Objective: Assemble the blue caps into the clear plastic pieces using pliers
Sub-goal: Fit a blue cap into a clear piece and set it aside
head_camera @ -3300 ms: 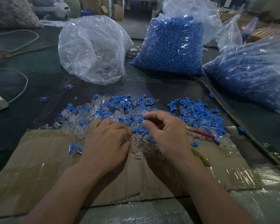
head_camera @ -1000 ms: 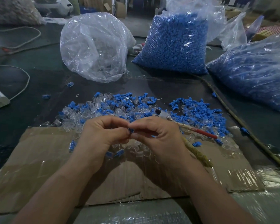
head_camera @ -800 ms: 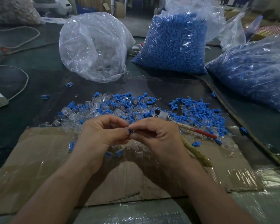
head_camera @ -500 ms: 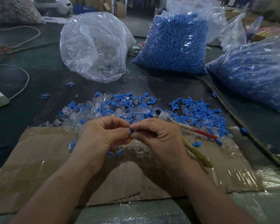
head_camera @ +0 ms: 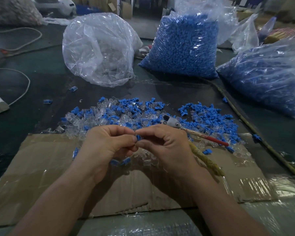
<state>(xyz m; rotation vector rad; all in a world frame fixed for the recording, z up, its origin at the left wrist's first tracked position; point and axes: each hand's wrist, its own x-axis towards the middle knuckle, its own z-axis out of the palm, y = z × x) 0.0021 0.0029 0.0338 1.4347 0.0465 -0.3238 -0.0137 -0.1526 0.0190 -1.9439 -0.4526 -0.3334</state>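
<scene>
Both hands meet just above the cardboard that lies along the near edge of the table.

- Left hand: thumb and forefinger closed tight, pinching one blue cap. Other fingers curled under. Whether a clear piece sits behind the cap I cannot tell; my fingers hide it.
- Right hand: thumb and forefinger nipped on the cap's other side. Remaining fingers curl round the pliers, whose head pokes out past the knuckles, handles trailing toward the right edge.

Step in hand, as I judge it: seating the cap by finger before the pliers squeeze it home. Keep the cap square to its socket and hold the left hand steady. The pliers must swing round within the same grip, which is awkward and could drop the cap.

Around:
- Mixed pile of clear pieces and blue caps at mid-table, just beyond my hands. A fumbled part would vanish into it.
- Clear-piece bag and blue-cap bag toward the far edge, and another blue bag toward the right edge.
- Stick running along the right side.
- White cord near the left edge, well clear of the work.
</scene>
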